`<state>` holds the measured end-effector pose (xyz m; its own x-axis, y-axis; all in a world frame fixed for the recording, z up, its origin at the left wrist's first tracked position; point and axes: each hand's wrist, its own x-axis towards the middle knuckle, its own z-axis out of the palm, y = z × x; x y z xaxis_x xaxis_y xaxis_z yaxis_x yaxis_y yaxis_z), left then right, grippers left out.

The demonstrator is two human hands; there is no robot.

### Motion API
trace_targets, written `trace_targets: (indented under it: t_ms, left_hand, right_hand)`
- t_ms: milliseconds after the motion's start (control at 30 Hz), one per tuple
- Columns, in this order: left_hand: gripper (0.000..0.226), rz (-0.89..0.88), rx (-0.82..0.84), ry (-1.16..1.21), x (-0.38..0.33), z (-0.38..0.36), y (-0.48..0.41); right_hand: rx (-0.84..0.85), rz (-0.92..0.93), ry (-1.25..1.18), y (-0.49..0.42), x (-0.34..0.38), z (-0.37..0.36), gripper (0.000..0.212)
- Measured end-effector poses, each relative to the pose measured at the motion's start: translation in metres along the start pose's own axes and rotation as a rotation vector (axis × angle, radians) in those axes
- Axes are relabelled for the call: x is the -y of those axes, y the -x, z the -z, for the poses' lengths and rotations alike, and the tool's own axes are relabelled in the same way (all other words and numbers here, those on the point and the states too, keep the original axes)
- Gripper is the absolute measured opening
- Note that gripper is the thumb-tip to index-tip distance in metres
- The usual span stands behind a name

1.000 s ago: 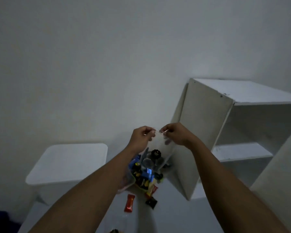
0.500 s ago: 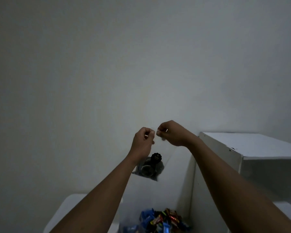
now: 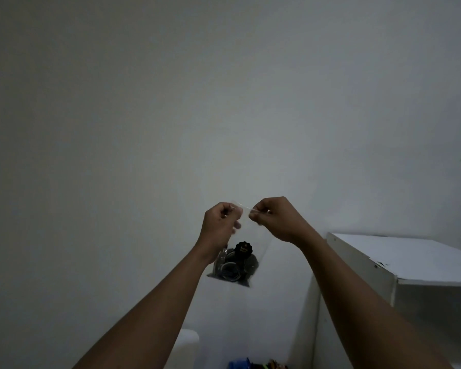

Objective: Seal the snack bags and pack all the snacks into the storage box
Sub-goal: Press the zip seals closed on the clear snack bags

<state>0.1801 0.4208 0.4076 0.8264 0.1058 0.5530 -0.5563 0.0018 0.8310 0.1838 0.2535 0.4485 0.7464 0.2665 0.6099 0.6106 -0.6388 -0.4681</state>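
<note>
A clear snack bag (image 3: 238,265) hangs in the air in front of the wall, with dark round snacks gathered at its bottom. My left hand (image 3: 220,226) pinches the bag's top strip at its left end. My right hand (image 3: 276,219) pinches the same strip just to the right, the fingertips of both hands almost touching. A pile of colourful wrapped snacks (image 3: 256,365) peeks in at the bottom edge, mostly cut off. The storage box is hidden from view.
A white shelf unit (image 3: 399,257) stands at the right, its top and side panel visible. A white rounded lid or stool (image 3: 188,342) shows partly at the bottom, behind my left forearm. The plain wall fills the rest.
The view tilted up, so the snack pile and white stool slid down out of the frame. Both hands stayed pinched on the bag's top, and the bag now hangs free.
</note>
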Motion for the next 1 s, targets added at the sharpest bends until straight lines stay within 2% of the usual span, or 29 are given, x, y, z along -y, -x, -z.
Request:
trace_targets:
  t_ms: [167,467,600,733,867,1000]
  left_hand:
    - [0.009,0.055,0.074,-0.01,-0.004,0.004,0.004]
    - [0.005,0.015,0.061,-0.055,-0.01,0.006,0.008]
    - [0.006,0.023,-0.003,-0.008,-0.012,0.01,0.008]
    - [0.005,0.07,0.054,0.083,-0.019,0.015,0.01]
    - [0.012,0.082,0.102,0.022,-0.023,0.019,0.01]
    - [0.009,0.057,0.117,-0.076,-0.02,0.023,0.012]
  right_hand:
    - [0.015,0.01,-0.02,0.004,0.001,0.001,0.01]
    - [-0.036,0.019,-0.088,0.012,0.006,0.004,0.015]
    - [-0.011,-0.04,-0.106,0.013,0.006,0.011,0.017]
    - [-0.009,-0.034,-0.148,0.016,0.009,0.008,0.017]
    - [0.017,-0.039,-0.186,0.018,0.013,0.006,0.017]
    - [0.091,-0.027,-0.155,0.016,0.017,0.004,0.015]
